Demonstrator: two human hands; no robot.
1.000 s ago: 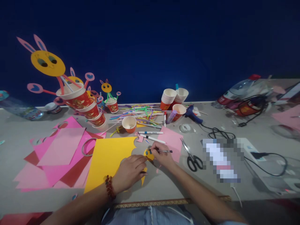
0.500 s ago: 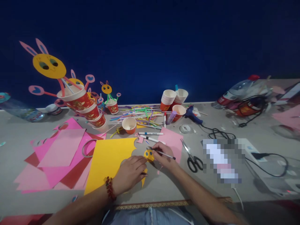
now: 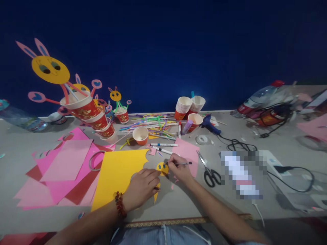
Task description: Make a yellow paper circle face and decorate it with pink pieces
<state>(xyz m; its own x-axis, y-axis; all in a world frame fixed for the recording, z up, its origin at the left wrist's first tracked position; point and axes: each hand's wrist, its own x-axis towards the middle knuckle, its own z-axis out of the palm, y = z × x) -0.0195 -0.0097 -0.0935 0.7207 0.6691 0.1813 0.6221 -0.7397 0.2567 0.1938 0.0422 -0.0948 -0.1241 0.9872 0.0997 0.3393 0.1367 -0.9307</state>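
A small yellow paper circle with two blue ovals lies on the grey table. My left hand rests flat over the right edge of a large yellow sheet, its fingertips at the circle's left edge. Pinched in my right hand is a thin pen, its dark tip close to the circle's upper right edge. A pink sheet lies partly behind my right hand. Two markers and small pink scraps lie just above the circle.
Black-handled scissors lie to the right, beyond them a blue glue gun with its cord. Pink and red sheets cover the left side. At the back stand paper cups, coloured sticks and cup figures with yellow rabbit faces.
The pen in my right hand has turned flatter, and its tip has shifted slightly right and down. My left hand has stayed almost in place.
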